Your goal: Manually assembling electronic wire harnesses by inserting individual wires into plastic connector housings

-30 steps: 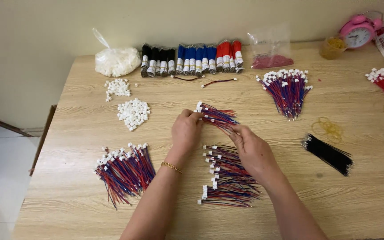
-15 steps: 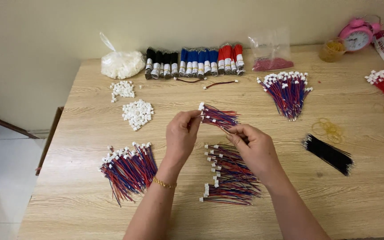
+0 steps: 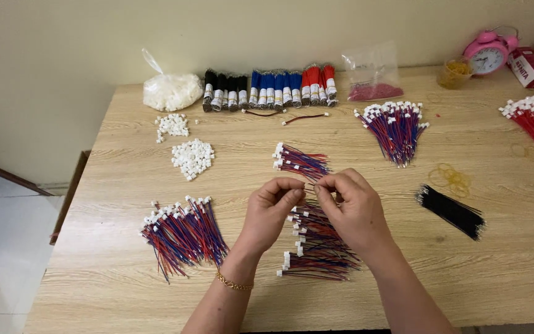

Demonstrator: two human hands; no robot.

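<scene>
Both hands meet above the light wooden table (image 3: 125, 272): the left hand (image 3: 270, 210) and right hand (image 3: 350, 207) pinch a thin red-and-blue wire (image 3: 311, 184) between their fingertips, over a pile of red-and-blue wires with white connectors (image 3: 316, 247). At the back, a clear plastic bag (image 3: 169, 91) holds white connectors; another clear bag (image 3: 373, 74) holds red pieces.

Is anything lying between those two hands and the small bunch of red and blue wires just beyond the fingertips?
Nothing visible does. The left hand and right hand meet just below the small wire bunch, with only bare table around it.
</scene>
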